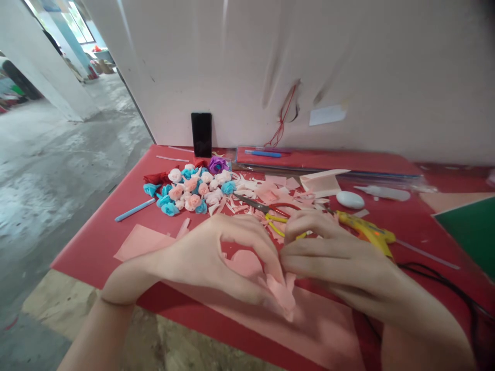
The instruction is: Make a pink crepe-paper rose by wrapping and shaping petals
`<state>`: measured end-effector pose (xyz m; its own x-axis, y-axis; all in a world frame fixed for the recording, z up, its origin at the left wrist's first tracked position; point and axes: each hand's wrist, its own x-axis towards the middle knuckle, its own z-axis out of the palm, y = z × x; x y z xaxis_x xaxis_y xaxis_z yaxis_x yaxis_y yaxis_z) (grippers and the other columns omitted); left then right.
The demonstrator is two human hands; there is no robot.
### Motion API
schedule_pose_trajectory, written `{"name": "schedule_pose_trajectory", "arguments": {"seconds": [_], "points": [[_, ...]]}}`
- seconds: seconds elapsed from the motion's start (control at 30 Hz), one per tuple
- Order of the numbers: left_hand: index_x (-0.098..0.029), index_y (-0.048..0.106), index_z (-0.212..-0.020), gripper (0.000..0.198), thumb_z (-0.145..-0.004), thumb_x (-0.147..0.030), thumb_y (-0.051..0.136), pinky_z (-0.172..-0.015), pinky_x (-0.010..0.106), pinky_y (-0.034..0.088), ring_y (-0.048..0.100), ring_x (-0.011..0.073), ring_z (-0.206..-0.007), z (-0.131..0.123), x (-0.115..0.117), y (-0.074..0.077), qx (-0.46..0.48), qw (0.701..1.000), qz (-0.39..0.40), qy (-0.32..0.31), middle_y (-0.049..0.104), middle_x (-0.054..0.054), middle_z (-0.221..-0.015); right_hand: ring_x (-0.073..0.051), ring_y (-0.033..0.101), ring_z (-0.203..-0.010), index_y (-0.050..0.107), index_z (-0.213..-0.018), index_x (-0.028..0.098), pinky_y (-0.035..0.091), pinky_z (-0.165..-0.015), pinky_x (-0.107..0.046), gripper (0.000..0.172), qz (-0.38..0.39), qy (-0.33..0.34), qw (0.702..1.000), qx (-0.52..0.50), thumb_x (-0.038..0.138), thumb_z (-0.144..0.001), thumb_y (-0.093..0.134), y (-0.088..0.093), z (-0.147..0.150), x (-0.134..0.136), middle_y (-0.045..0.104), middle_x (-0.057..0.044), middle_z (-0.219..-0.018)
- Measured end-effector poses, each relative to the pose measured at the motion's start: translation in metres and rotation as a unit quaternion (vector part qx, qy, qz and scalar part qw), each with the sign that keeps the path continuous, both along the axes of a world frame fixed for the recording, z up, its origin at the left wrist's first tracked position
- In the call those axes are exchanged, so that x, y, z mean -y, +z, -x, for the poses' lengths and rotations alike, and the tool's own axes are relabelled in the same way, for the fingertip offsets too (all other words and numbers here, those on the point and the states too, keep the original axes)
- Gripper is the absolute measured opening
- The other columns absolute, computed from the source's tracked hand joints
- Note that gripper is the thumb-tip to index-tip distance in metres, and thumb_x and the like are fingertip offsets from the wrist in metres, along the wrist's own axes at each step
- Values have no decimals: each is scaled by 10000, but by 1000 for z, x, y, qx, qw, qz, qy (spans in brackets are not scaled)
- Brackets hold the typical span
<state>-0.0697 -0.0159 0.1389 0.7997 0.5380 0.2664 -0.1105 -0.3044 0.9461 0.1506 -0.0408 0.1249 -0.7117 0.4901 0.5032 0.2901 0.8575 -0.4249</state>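
Note:
My left hand (pixel 216 257) pinches a small curled piece of pink paper (pixel 281 296) between thumb and forefinger. My right hand (pixel 344 260) is beside it, its fingers bent and pressed together close to my left fingertips; what they hold, if anything, is hidden. Under my left hand lies a pink paper piece with a rounded edge (pixel 245 263). A large pink sheet (pixel 317 330) spreads below both hands on the red tabletop (pixel 88 247). Scissors (pixel 257 205) with red and yellow handles rest just behind my hands, partly covered by my right hand.
Paper roses (pixel 193 201) in pink, white and blue cluster at the back left, near a purple rose (pixel 218 165). Paper scraps (pixel 270 193) lie behind the scissors. A yellow glue gun (pixel 367 232) with a black cord is at right. A phone (pixel 201 135) leans on the wall.

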Motion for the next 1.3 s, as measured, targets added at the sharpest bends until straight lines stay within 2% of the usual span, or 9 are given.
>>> {"name": "schedule_pose_trajectory", "arguments": {"seconds": [0.23, 0.37, 0.5, 0.67, 0.8, 0.9, 1.03, 1.13, 1.3], "points": [[-181, 716, -832, 175, -674, -148, 783, -810, 227, 488, 614, 120, -838, 3, 0, 0, -21, 1000, 12, -1, 692, 2, -813, -145, 558, -791, 568, -898, 216, 444, -716, -287, 190, -17, -5, 1000, -4, 125, -938, 407, 1, 6, 2, 661, 4, -769], [-160, 729, -785, 148, -655, -142, 798, -810, 224, 492, 621, 119, -816, 2, 0, -1, -8, 1000, 30, -4, 693, 8, -780, -137, 548, -761, 540, -873, 213, 451, -714, -288, 214, -18, -2, 1000, 1, 77, -921, 382, 4, 7, 3, 644, 12, -747], [-158, 727, -764, 129, -657, -148, 799, -790, 236, 495, 623, 128, -809, 2, 1, 0, -4, 999, 37, -2, 695, 14, -767, -135, 561, -761, 560, -910, 214, 457, -717, -289, 200, -6, -7, 1000, 18, 116, -942, 389, 3, 6, 6, 639, 11, -750], [-156, 694, -744, 97, -689, -139, 772, -782, 229, 484, 603, 111, -771, -1, 3, -2, -8, 999, -23, 33, 696, 3, -760, -142, 591, -806, 596, -853, 208, 469, -722, -284, 294, -56, -70, 994, 61, 193, -987, 335, -1, 5, 3, 662, -9, -803], [-148, 678, -781, 72, -736, -146, 735, -819, 243, 466, 589, 116, -787, -6, 3, -5, -30, 987, -118, 109, 698, 7, -774, -173, 618, -903, 610, -884, 216, 491, -744, -301, 319, -118, -99, 987, 41, 223, -998, 311, -9, 7, -6, 700, -37, -888], [-130, 677, -857, 157, -736, -203, 745, -832, 248, 460, 593, 135, -836, -7, 2, -5, -32, 978, -149, 140, 710, 33, -849, -187, 634, -920, 611, -899, 222, 512, -745, -315, 296, -135, -93, 986, 2, 192, -986, 330, -17, 8, -14, 717, -32, -868], [-99, 657, -928, 144, -857, -214, 605, -810, 223, 476, 614, 121, -822, -7, 3, -1, -13, 986, -98, 134, 704, 53, -853, -186, 646, -944, 614, -959, 203, 536, -749, -310, 255, -134, -71, 988, -28, 193, -977, 360, -23, 5, -20, 721, -53, -892], [-103, 646, -889, 190, -919, -147, 464, -767, 183, 479, 616, 93, -827, -8, 2, 1, 1, 994, -35, 107, 689, 54, -876, -182, 660, -950, 611, -900, 199, 539, -760, -311, 246, -116, -51, 991, -42, 184, -970, 376, -23, 4, -21, 711, -55, -836], [-128, 628, -794, 147, -883, -177, 522, -691, 205, 482, 573, 97, -723, -8, 1, 1, -3, 996, 35, 87, 642, 25, -781, -207, 676, -956, 577, -795, 226, 547, -764, -358, 216, -58, -18, 996, -68, 231, -952, 429, -24, 3, -22, 654, -12, -642]]}}
